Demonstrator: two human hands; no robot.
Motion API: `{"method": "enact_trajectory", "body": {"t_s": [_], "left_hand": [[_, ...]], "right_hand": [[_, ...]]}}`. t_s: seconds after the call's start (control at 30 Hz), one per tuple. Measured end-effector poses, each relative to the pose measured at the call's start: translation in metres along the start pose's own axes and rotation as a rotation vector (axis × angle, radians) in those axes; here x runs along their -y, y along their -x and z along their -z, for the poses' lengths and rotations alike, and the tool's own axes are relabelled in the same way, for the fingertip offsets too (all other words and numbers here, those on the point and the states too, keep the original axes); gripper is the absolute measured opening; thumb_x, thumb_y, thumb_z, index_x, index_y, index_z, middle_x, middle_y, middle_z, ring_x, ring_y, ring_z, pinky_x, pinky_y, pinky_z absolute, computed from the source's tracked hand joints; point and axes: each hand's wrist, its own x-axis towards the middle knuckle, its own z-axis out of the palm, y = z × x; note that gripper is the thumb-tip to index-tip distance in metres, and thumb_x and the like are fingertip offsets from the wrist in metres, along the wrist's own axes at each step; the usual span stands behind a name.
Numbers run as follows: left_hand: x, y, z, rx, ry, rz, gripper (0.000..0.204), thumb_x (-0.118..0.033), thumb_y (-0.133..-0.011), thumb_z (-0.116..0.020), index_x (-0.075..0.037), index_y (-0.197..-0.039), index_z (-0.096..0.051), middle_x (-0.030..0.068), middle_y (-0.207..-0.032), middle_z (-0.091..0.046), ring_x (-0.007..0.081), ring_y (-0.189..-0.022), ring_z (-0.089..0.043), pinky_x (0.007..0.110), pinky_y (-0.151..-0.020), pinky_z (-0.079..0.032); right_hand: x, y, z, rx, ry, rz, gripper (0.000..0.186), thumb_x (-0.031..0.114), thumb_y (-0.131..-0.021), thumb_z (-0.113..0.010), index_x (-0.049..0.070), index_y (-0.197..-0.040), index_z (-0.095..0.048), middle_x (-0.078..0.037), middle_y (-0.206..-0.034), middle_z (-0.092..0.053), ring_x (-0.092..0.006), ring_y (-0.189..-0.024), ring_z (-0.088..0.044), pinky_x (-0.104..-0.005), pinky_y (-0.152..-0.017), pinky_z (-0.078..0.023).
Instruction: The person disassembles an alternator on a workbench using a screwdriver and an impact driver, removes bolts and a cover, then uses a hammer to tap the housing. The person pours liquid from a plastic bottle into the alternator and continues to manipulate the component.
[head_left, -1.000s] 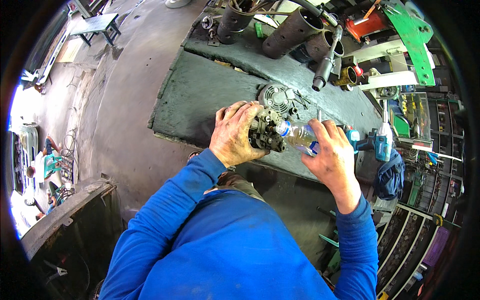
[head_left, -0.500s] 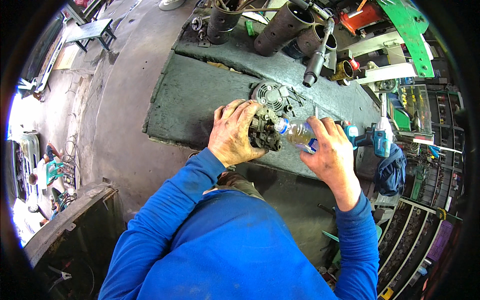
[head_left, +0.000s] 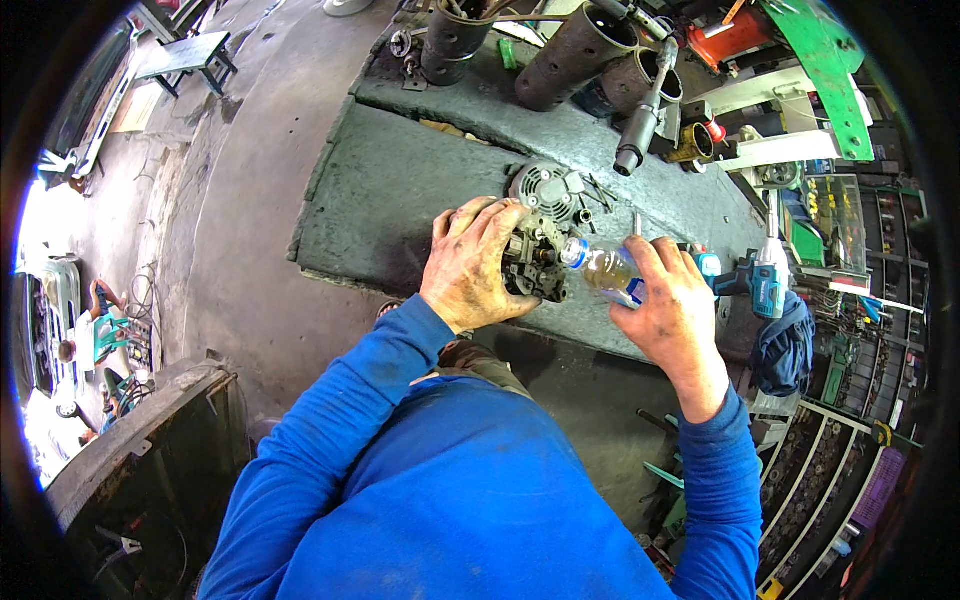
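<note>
My left hand (head_left: 474, 262) is wrapped round an opened alternator (head_left: 538, 268), its brown and metal inner parts facing right, at the front edge of the workbench. In my right hand (head_left: 672, 310) is a clear plastic bottle (head_left: 608, 270) with a blue band at its neck. The bottle lies nearly level, its mouth pointing left at the alternator with a small gap between them. Some liquid seems to be inside. Just behind the alternator rests a round, slotted metal cover (head_left: 545, 190), with small bolts and a bushing (head_left: 584, 215) beside it.
The dark workbench (head_left: 385, 190) carries rusty metal cylinders (head_left: 560, 60) at the back. A long grey tool (head_left: 640, 130) leans over them. To the right are a teal cordless impact wrench (head_left: 762, 282), a dark cloth (head_left: 785, 345) and parts shelves (head_left: 820, 490). A metal drum (head_left: 150, 440) stands at lower left.
The bottle in my right hand has drawn back slightly to the right, so its mouth is a little farther from the alternator. My left hand keeps its grip.
</note>
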Motion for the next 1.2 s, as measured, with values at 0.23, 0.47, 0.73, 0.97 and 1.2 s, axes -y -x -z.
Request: {"method": "enact_trajectory", "body": {"t_s": [0.23,0.47,0.73,0.97,1.2], "left_hand": [[-0.0005,0.0013,-0.0004,0.009,-0.007,0.008,0.107,-0.033,-0.053,-0.098,-0.015,-0.149,-0.055,0.0132,-0.145,-0.064,0.0364,-0.143,-0.054,0.054,-0.118,-0.038],[0.0007,0.0020,-0.0018,0.002,-0.010,-0.002,0.108,-0.034,-0.052,-0.098,-0.015,-0.149,-0.055,0.0136,-0.146,-0.063,0.0373,-0.143,-0.053,0.055,-0.119,-0.038],[0.0032,0.0044,-0.0032,-0.004,-0.023,0.007,0.109,-0.036,-0.052,-0.099,-0.015,-0.150,-0.054,0.0140,-0.148,-0.061,0.0373,-0.145,-0.052,0.055,-0.119,-0.038],[0.0038,0.0053,-0.0020,-0.008,-0.018,0.008,0.109,-0.035,-0.053,-0.099,-0.016,-0.151,-0.054,0.0141,-0.148,-0.061,0.0379,-0.145,-0.051,0.055,-0.119,-0.038],[0.0033,0.0040,-0.0014,-0.006,-0.001,-0.006,0.108,-0.035,-0.053,-0.098,-0.015,-0.150,-0.055,0.0152,-0.146,-0.061,0.0380,-0.143,-0.052,0.055,-0.119,-0.038]], "right_hand": [[0.0021,0.0010,0.0024,0.019,0.001,-0.015,0.064,0.014,-0.068,-0.083,0.008,-0.130,-0.067,-0.015,-0.111,-0.068,-0.0389,-0.101,-0.067,-0.0470,-0.092,-0.056],[0.0013,0.0010,0.0018,0.024,-0.001,-0.002,0.066,0.016,-0.069,-0.085,0.010,-0.132,-0.067,-0.015,-0.111,-0.066,-0.0386,-0.100,-0.067,-0.0475,-0.091,-0.057],[0.0019,0.0000,0.0022,0.025,0.008,-0.006,0.062,0.014,-0.068,-0.082,0.009,-0.129,-0.067,-0.014,-0.111,-0.068,-0.0389,-0.102,-0.068,-0.0475,-0.092,-0.057],[0.0046,-0.0025,0.0046,0.041,0.013,-0.009,0.064,0.014,-0.068,-0.083,0.009,-0.130,-0.068,-0.014,-0.111,-0.068,-0.0389,-0.102,-0.068,-0.0477,-0.093,-0.056],[0.0059,-0.0044,0.0052,0.031,0.017,0.008,0.066,0.016,-0.068,-0.084,0.009,-0.131,-0.067,-0.014,-0.109,-0.067,-0.0393,-0.101,-0.068,-0.0479,-0.091,-0.056]]}}
